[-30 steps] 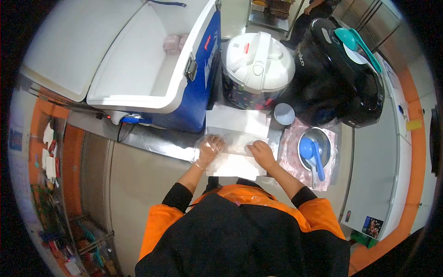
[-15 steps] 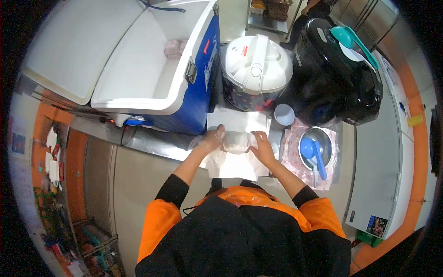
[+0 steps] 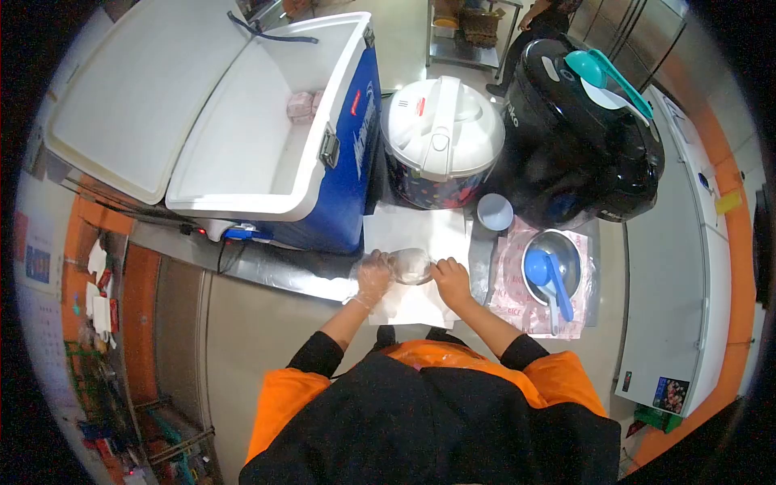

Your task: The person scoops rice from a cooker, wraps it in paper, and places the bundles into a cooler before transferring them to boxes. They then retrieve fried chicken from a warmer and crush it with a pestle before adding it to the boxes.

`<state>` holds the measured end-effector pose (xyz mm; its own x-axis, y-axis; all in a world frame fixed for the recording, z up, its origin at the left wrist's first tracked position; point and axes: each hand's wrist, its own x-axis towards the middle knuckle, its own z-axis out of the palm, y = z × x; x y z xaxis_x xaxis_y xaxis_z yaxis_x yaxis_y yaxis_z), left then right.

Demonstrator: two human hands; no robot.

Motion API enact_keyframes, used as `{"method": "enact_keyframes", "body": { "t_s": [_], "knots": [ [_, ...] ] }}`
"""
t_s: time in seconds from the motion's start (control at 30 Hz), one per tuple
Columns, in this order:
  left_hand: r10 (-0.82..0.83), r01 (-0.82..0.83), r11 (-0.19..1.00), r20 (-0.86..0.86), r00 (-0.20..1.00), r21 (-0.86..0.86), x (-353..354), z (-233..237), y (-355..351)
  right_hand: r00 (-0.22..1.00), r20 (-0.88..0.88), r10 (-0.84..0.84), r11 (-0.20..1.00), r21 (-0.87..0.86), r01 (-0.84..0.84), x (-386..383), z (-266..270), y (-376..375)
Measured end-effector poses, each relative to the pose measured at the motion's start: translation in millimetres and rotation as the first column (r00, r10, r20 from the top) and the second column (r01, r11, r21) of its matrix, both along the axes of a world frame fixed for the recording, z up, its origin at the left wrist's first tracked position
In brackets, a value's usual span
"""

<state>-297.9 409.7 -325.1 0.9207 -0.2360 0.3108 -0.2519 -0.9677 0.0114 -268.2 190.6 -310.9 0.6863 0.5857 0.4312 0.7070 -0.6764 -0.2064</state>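
Between my hands, over the white paper sheets (image 3: pixel 416 307) on the counter, is a small pale rounded bundle (image 3: pixel 411 267) in thin, see-through wrapping. My left hand (image 3: pixel 374 276), in a clear plastic glove, pinches its left end with curled fingers. My right hand (image 3: pixel 450 280) grips the right end, with the thumb and fingers closed on the edge. What lies inside the wrapping is too blurred to make out.
A blue and white cooler (image 3: pixel 343 182) stands open at the left, with wrapped bundles (image 3: pixel 301 107) inside. Behind my hands are a white-lidded rice cooker (image 3: pixel 444 129) and a large black cooker (image 3: pixel 582 153). Right are a cup (image 3: pixel 495 212) and a steel bowl (image 3: pixel 575 263) holding a blue scoop (image 3: pixel 558 279).
The bundle looks rounder and more compact, and its wrapping is drawn in at the ends. My hands sit lower in view, and the whole scene has shifted slightly with the camera.
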Motion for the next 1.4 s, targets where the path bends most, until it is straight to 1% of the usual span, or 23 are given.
{"method": "enact_keyframes", "body": {
  "t_s": [0.13,0.23,0.33,0.37,0.4,0.43,0.47,0.5,0.53,0.57,0.67,0.77,0.87,0.93,0.97,1.07,1.17,1.2,1.23,1.3,1.33,1.37,1.4],
  "knots": [
    [0.061,-0.029,0.988,0.216,0.975,-0.151,3.2,-6.7,-0.3,0.997,-0.021,-0.07,0.996,0.048,0.071,-5.7,-2.4,4.4],
    [0.052,-0.063,0.985,-0.07,0.996,-0.161,8.2,-27.5,0.5,0.988,-0.065,-0.14,0.98,0.135,0.148,-7.4,-7.8,8.1],
    [-0.026,-0.006,0.935,0.084,0.996,0.356,6.4,-60.4,8.9,0.975,-0.131,-0.181,0.959,0.198,0.205,-12.5,-11.8,12.0],
    [0.089,-0.079,0.989,-0.074,0.993,0.121,7.8,-45.4,7.1,0.972,-0.155,-0.178,0.949,0.232,0.211,-10.1,-12.5,12.2],
    [0.159,-0.189,0.976,-0.25,0.955,-0.104,12.0,-13.7,1.5,0.968,-0.178,-0.176,0.938,0.267,0.22,-8.6,-13.0,12.3],
    [0.177,-0.323,0.898,-0.427,0.887,-0.299,15.2,4.0,-2.1,0.966,-0.198,-0.165,0.925,0.308,0.221,-8.0,-12.0,12.2],
    [0.117,-0.311,0.861,-0.44,0.89,-0.401,14.5,-20.6,6.9,0.964,-0.217,-0.155,0.91,0.349,0.224,-7.6,-10.1,11.5],
    [0.001,-0.421,0.524,-0.494,0.869,-0.74,14.5,-19.8,2.8,0.961,-0.236,-0.144,0.893,0.388,0.229,-7.6,-9.5,10.6],
    [-0.127,-0.487,0.055,-0.49,0.862,-0.872,14.4,-20.0,-4.5,0.938,-0.308,-0.159,0.882,0.382,0.275,-7.5,-10.4,9.9],
    [-0.234,-0.487,-0.425,-0.427,0.873,-0.763,15.1,-17.7,-12.2,0.91,-0.378,-0.171,0.871,0.374,0.319,-6.5,-11.5,9.3],
    [-0.224,-0.529,-0.59,-0.506,0.833,-0.61,18.5,8.9,-38.9,0.869,-0.457,-0.19,0.822,0.411,0.396,-6.2,-16.1,10.0],
    [-0.303,-0.58,-0.587,-0.512,0.804,-0.564,24.2,14.2,-42.0,0.872,-0.457,-0.176,0.814,0.43,0.39,-7.7,-14.0,7.3],
    [-0.118,-0.502,-0.542,-0.53,0.84,-0.674,23.3,19.4,-53.2,0.92,-0.369,-0.13,0.872,0.399,0.283,-9.0,-2.4,4.2],
    [0.034,-0.487,0.053,-0.486,0.873,-0.872,26.6,19.7,-40.2,0.956,-0.272,-0.111,0.896,0.39,0.215,-6.8,7.6,2.0],
    [0.092,-0.433,0.362,-0.431,0.898,-0.825,27.5,22.6,-33.3,0.97,-0.218,-0.11,0.897,0.398,0.191,-3.0,13.7,1.1],
    [-0.014,-0.314,0.376,-0.344,0.939,-0.872,16.5,33.3,-24.0,0.997,-0.05,-0.061,0.93,0.36,0.075,13.6,38.6,-3.3],
    [-0.059,-0.4,-0.15,-0.396,0.916,-0.904,15.4,54.3,-45.0,0.993,0.115,0.03,0.966,0.253,-0.058,31.0,42.9,-9.6],
    [-0.062,-0.418,-0.26,-0.417,0.907,-0.87,23.1,23.6,-39.3,0.982,0.159,0.107,0.96,0.24,-0.143,39.0,47.6,-8.1],
    [-0.08,-0.425,0.044,-0.427,0.901,-0.904,25.4,13.4,-38.7,0.961,0.23,0.152,0.943,0.257,-0.211,46.0,48.3,-3.3],
    [-0.054,-0.401,0.591,-0.531,0.846,-0.7,39.0,-9.9,-48.8,0.943,0.275,0.187,0.913,0.306,-0.271,45.5,71.9,1.7],
    [-0.321,-0.537,-0.051,-0.495,0.807,-0.842,39.0,24.8,-51.3,0.929,0.314,0.196,0.905,0.307,-0.295,42.5,84.3,1.0],
    [-0.423,-0.56,-0.661,-0.368,0.828,-0.5,39.4,63.6,-53.5,0.929,0.311,0.198,0.906,0.303,-0.295,35.4,108.2,2.1],
    [-0.44,-0.505,-0.729,-0.249,0.863,-0.462,23.3,105.7,-54.1,0.911,0.36,0.199,0.877,0.35,-0.33,36.2,112.7,5.2]
  ]
}}
